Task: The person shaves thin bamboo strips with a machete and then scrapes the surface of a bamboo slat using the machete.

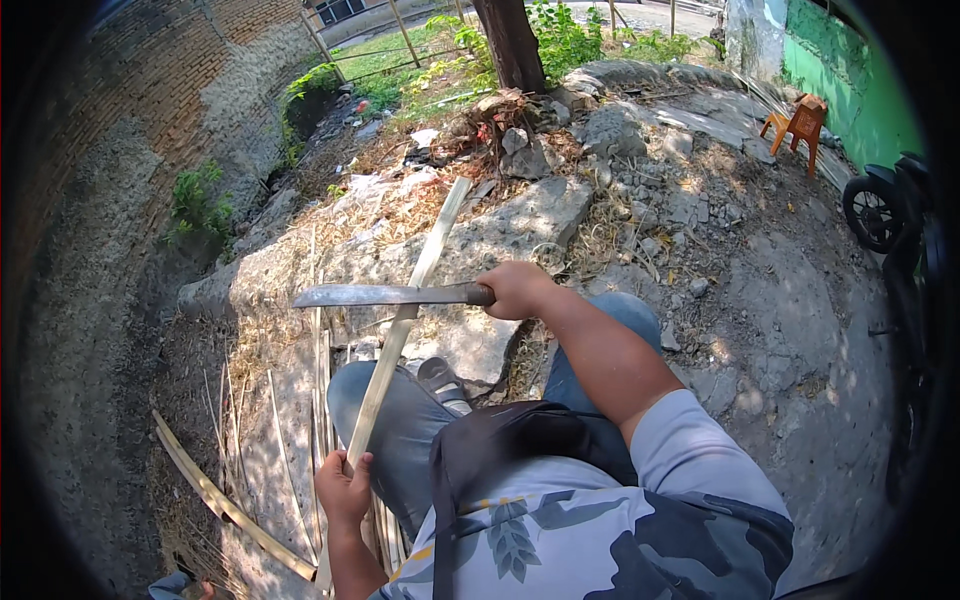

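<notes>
My right hand [518, 290] is closed round the dark handle of a machete [362, 295]. Its long grey blade points left and crosses over a pale bamboo strip [378, 385]; whether it touches the strip I cannot tell. My left hand [343, 485] grips the strip low down, beside my left knee. From there the strip slants up and away past my bent legs, its far end over a broken concrete slab [530, 215]. Several thin bamboo strips [283, 455] lie on the ground to my left, with a thicker split bamboo piece [225, 505] farther left.
A brick wall [190, 60] rises on the left. Ahead stand a tree trunk [510, 45] and rubble. An orange plastic chair [803, 125] and a parked motorcycle [880, 210] are at the right, near a green wall [845, 85]. Bluish cloth [170, 585] shows at the lower left edge.
</notes>
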### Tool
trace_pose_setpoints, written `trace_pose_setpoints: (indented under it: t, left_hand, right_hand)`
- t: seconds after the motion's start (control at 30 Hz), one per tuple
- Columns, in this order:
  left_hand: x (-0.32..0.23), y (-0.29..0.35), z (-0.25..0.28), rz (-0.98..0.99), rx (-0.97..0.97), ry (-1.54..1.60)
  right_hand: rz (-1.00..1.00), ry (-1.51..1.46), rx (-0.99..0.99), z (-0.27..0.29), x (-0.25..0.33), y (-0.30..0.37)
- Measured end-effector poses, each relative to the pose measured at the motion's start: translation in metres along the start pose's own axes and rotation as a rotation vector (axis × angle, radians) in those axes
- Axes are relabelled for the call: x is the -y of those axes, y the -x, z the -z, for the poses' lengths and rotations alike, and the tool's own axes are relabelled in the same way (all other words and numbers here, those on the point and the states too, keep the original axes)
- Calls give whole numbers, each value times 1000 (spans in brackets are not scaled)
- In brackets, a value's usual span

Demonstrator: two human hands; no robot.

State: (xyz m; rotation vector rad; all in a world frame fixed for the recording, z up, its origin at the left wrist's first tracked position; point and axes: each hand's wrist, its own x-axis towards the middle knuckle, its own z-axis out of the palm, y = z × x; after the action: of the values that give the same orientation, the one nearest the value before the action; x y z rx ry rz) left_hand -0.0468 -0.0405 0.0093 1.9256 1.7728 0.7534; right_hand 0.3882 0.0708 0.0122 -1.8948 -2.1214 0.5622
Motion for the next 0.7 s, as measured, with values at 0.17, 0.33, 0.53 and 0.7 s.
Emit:
trace_pose_setpoints:
  t: [0.17,0.33,0.53,0.7]
  left_hand:
    - [1,-8,-5,-20,-29,-39]
    - [-20,-9,-12,-49,-85,-135]
    - [-8,-3,-7,-39,-33,-77]
    - [-6,1,8,-23,-34,-56]
  right_hand:
    - [-60,11,-56,-6,10,9]
    - [191,151,-38,-21,23,11]
    - [314,272,-124,-22,17,1]
    - [-2,24,-173,-11,-19,-1]
